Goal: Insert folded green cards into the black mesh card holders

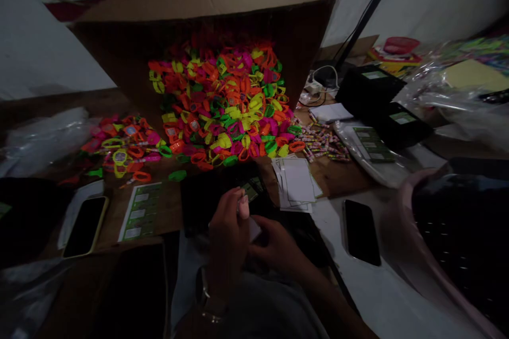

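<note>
Those toy watches (238,100) glare orange, yellow, green and pink against the brown box (207,2); the held paper (254,229) looks whitish.

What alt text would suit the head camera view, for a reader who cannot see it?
A person's bare left hand and right hand are close together in dim light, the right holding a small pale flat piece. Beyond them, a brown cardboard box opens toward the viewer, spilling orange, yellow, green and pink plastic watch-like pieces.
</note>
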Demonstrator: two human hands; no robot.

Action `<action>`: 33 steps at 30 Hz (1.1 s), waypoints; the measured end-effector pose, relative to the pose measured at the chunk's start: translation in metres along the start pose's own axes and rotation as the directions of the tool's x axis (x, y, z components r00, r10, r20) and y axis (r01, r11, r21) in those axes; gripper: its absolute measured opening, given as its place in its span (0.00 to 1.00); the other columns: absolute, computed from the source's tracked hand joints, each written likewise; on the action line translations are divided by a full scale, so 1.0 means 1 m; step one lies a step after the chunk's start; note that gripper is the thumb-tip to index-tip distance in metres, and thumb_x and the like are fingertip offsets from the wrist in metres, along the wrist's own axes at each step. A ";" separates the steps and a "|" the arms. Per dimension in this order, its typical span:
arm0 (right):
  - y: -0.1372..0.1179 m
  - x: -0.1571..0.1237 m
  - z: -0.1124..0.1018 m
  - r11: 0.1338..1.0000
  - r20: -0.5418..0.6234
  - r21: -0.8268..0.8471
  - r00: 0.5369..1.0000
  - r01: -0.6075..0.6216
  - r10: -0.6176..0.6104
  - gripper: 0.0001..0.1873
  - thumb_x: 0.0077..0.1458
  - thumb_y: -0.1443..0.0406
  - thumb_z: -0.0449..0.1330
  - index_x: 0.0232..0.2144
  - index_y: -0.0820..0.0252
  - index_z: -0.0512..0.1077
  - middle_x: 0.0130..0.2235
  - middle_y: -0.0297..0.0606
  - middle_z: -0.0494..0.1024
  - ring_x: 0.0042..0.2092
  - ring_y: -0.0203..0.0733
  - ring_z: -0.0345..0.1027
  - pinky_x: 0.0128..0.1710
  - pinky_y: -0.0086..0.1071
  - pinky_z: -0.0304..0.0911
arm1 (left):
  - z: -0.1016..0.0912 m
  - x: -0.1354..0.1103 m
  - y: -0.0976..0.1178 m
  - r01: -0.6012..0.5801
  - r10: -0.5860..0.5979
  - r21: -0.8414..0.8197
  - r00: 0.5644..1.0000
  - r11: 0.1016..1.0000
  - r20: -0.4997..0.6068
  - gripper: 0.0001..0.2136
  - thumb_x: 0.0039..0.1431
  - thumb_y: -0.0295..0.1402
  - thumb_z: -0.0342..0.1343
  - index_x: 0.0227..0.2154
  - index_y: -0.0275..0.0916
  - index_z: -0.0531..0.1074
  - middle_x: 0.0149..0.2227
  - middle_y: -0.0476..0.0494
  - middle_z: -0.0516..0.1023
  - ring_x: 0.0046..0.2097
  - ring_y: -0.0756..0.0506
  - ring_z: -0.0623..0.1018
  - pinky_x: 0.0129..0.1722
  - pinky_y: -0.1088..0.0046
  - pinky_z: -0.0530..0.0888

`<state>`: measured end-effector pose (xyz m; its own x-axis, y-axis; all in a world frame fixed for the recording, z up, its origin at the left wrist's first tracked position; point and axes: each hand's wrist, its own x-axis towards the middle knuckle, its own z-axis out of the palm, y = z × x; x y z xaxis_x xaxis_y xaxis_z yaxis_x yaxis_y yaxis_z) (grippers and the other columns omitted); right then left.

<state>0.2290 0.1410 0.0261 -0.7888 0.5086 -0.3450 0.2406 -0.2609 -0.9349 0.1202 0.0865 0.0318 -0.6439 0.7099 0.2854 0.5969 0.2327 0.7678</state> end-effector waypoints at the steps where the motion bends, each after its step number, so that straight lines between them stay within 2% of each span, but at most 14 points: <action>1: -0.002 -0.003 -0.002 0.995 0.066 0.085 0.997 -0.053 0.048 0.17 0.40 0.67 0.61 0.38 0.62 0.72 0.25 0.29 0.73 0.24 0.33 0.64 0.22 0.24 0.59 | 0.001 -0.002 0.001 -0.032 0.032 0.010 0.999 0.999 -0.006 0.13 0.66 0.32 0.45 0.40 0.37 0.74 0.44 0.39 0.78 0.47 0.45 0.77 0.49 0.71 0.72; 3: -0.001 -0.007 -0.003 0.964 0.194 0.219 0.975 -0.149 0.107 0.24 0.42 0.66 0.62 0.45 0.62 0.70 0.28 0.30 0.76 0.25 0.34 0.68 0.23 0.25 0.63 | 0.003 -0.005 0.002 -0.063 0.064 0.013 0.997 0.998 -0.042 0.12 0.66 0.31 0.44 0.40 0.37 0.74 0.43 0.39 0.78 0.47 0.46 0.77 0.48 0.72 0.72; 5: 0.005 -0.008 -0.002 0.961 0.210 0.239 0.974 -0.137 0.086 0.25 0.42 0.66 0.64 0.46 0.62 0.71 0.30 0.32 0.79 0.28 0.35 0.70 0.26 0.26 0.65 | 0.002 -0.006 0.006 -0.059 0.058 -0.018 0.996 0.998 -0.066 0.12 0.66 0.30 0.44 0.39 0.37 0.74 0.42 0.40 0.78 0.46 0.46 0.78 0.47 0.72 0.72; 8: 0.017 -0.004 -0.007 0.997 0.031 0.068 0.998 0.048 -0.050 0.11 0.46 0.66 0.62 0.35 0.61 0.77 0.32 0.36 0.81 0.32 0.38 0.73 0.34 0.30 0.68 | -0.002 -0.012 0.015 -0.021 0.017 -0.112 0.999 0.994 -0.034 0.12 0.66 0.30 0.44 0.38 0.38 0.74 0.41 0.41 0.79 0.46 0.46 0.78 0.47 0.72 0.72; 12: 0.021 0.002 -0.045 0.948 -0.146 -0.163 0.944 0.272 -0.296 0.10 0.46 0.69 0.61 0.31 0.55 0.80 0.35 0.37 0.82 0.39 0.44 0.76 0.41 0.35 0.70 | -0.015 -0.022 0.018 0.049 -0.023 -0.269 0.995 0.962 0.098 0.13 0.65 0.33 0.46 0.43 0.40 0.75 0.47 0.40 0.79 0.50 0.44 0.77 0.50 0.69 0.72; 14: 0.017 0.003 -0.072 0.938 -0.222 -0.187 0.917 0.293 -0.331 0.11 0.45 0.68 0.64 0.34 0.53 0.80 0.39 0.38 0.82 0.42 0.44 0.76 0.43 0.35 0.70 | -0.023 -0.024 0.006 0.079 -0.035 -0.257 0.984 0.963 0.173 0.14 0.64 0.35 0.48 0.47 0.41 0.75 0.52 0.40 0.77 0.54 0.42 0.75 0.54 0.66 0.70; 16: 0.013 0.003 -0.096 0.951 -0.320 -0.172 0.899 0.257 -0.301 0.11 0.48 0.65 0.65 0.36 0.53 0.80 0.42 0.40 0.82 0.46 0.44 0.75 0.46 0.35 0.69 | -0.031 -0.026 -0.014 0.124 -0.092 -0.148 0.974 0.981 0.207 0.15 0.62 0.37 0.50 0.49 0.41 0.74 0.55 0.41 0.75 0.57 0.42 0.73 0.58 0.64 0.67; 19: 0.012 0.003 -0.119 0.970 -0.444 0.006 0.870 0.244 -0.216 0.12 0.51 0.60 0.64 0.39 0.53 0.79 0.42 0.41 0.82 0.47 0.45 0.74 0.45 0.37 0.70 | -0.040 -0.028 -0.051 0.258 -0.254 0.005 0.947 0.966 0.197 0.16 0.62 0.39 0.51 0.48 0.41 0.74 0.53 0.41 0.76 0.55 0.41 0.75 0.56 0.63 0.69; 22: 0.024 0.012 -0.141 0.956 -0.563 0.124 0.812 0.267 -0.154 0.17 0.44 0.58 0.70 0.39 0.53 0.76 0.41 0.39 0.81 0.42 0.42 0.75 0.38 0.33 0.71 | -0.048 -0.032 -0.085 0.320 -0.332 0.102 0.933 0.942 0.141 0.16 0.61 0.42 0.49 0.45 0.40 0.75 0.49 0.39 0.79 0.50 0.40 0.78 0.52 0.62 0.73; 24: 0.037 0.025 -0.162 0.969 -0.633 -0.004 0.749 0.247 -0.193 0.22 0.40 0.58 0.70 0.40 0.54 0.74 0.42 0.39 0.80 0.41 0.42 0.75 0.37 0.33 0.70 | -0.053 -0.035 -0.107 0.257 -0.283 0.200 0.952 0.945 0.113 0.17 0.61 0.42 0.50 0.45 0.39 0.75 0.50 0.38 0.78 0.51 0.39 0.77 0.53 0.59 0.73; 26: 0.051 0.044 -0.186 0.952 -0.636 -0.257 0.714 0.163 -0.294 0.23 0.43 0.56 0.66 0.43 0.57 0.72 0.44 0.43 0.79 0.40 0.44 0.75 0.38 0.38 0.70 | -0.056 -0.038 -0.127 0.120 -0.177 0.320 0.972 0.940 0.155 0.18 0.60 0.42 0.52 0.49 0.39 0.73 0.55 0.37 0.74 0.57 0.36 0.72 0.57 0.53 0.69; 29: 0.067 0.077 -0.208 0.831 -0.573 -0.555 0.706 0.040 -0.416 0.20 0.46 0.59 0.59 0.41 0.61 0.72 0.46 0.49 0.77 0.45 0.50 0.72 0.44 0.46 0.68 | -0.057 -0.042 -0.150 -0.098 -0.060 0.482 0.952 0.871 0.301 0.23 0.59 0.39 0.56 0.57 0.40 0.67 0.63 0.37 0.65 0.66 0.31 0.60 0.60 0.45 0.62; 31: 0.073 0.092 -0.207 0.777 -0.535 -0.629 0.706 0.034 -0.464 0.14 0.45 0.63 0.58 0.36 0.61 0.74 0.48 0.51 0.75 0.53 0.54 0.66 0.54 0.52 0.58 | -0.057 -0.044 -0.157 -0.174 -0.047 0.552 0.931 0.815 0.363 0.25 0.59 0.34 0.56 0.60 0.43 0.64 0.65 0.38 0.62 0.67 0.30 0.57 0.60 0.43 0.62; 33: 0.077 0.098 -0.199 0.674 -0.468 -0.739 0.725 -0.007 -0.506 0.10 0.47 0.65 0.56 0.33 0.60 0.74 0.49 0.51 0.74 0.57 0.56 0.60 0.58 0.54 0.49 | -0.058 -0.048 -0.159 -0.208 -0.044 0.580 0.920 0.787 0.390 0.26 0.60 0.31 0.56 0.61 0.45 0.62 0.65 0.40 0.61 0.67 0.31 0.58 0.60 0.45 0.62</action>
<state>0.2827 0.3343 -0.0964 -0.4289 0.8845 0.1838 0.5854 0.4271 -0.6891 0.0284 -0.0227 -0.0704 -0.4320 0.9018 0.0050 0.8818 0.4212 0.2121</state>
